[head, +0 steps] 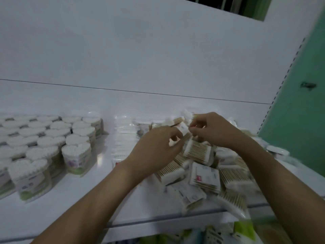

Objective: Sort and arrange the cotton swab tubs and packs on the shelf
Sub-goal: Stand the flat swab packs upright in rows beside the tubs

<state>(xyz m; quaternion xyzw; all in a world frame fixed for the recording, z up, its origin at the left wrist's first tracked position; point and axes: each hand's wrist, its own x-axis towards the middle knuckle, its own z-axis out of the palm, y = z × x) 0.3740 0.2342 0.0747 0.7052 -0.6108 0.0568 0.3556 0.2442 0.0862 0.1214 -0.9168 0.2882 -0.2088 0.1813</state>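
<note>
White shelf (98, 194) below a white back panel carries heart-shaped tubs (76, 158) packed with cotton swabs at left, too many and too blurred to count. Flat packs (204, 177) of wooden-stick swabs lie heaped at right. Above the heap, left hand (154, 148) and right hand (213, 131) pinch one small pack (182, 128) between them.

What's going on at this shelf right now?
A person is sorting cotton swab stock on a white shelf. Both hands work over a loose heap of clear wooden-stick swab packs on the right: the left hand and the right hand together pinch one small pack above it. To the left, heart-shaped clear tubs of white swabs already stand in tidy rows.
</note>
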